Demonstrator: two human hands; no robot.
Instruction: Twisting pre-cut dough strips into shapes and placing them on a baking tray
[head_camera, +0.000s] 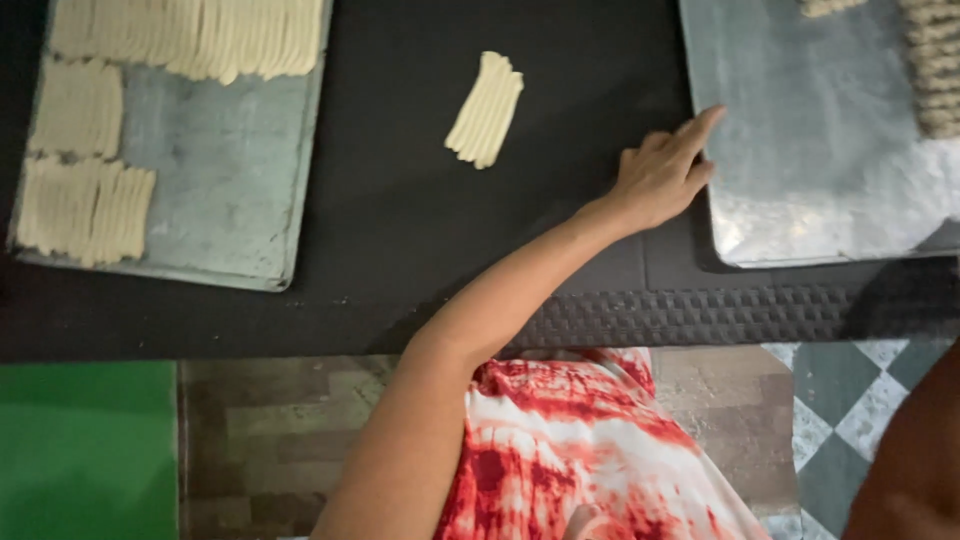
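my left hand (662, 172), empty with fingers loosely spread, touches the right tray's (800, 180) left edge. the dough strip (485, 108) lies alone mid-mat (400, 220). i judge i'm steadying the tray; the strip needs a gentle, flat lift.

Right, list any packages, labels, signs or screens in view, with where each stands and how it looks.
None in view: only a left metal tray with pale ridged dough strips, a loose dough strip on the black mat, and a right metal tray touched by one hand.
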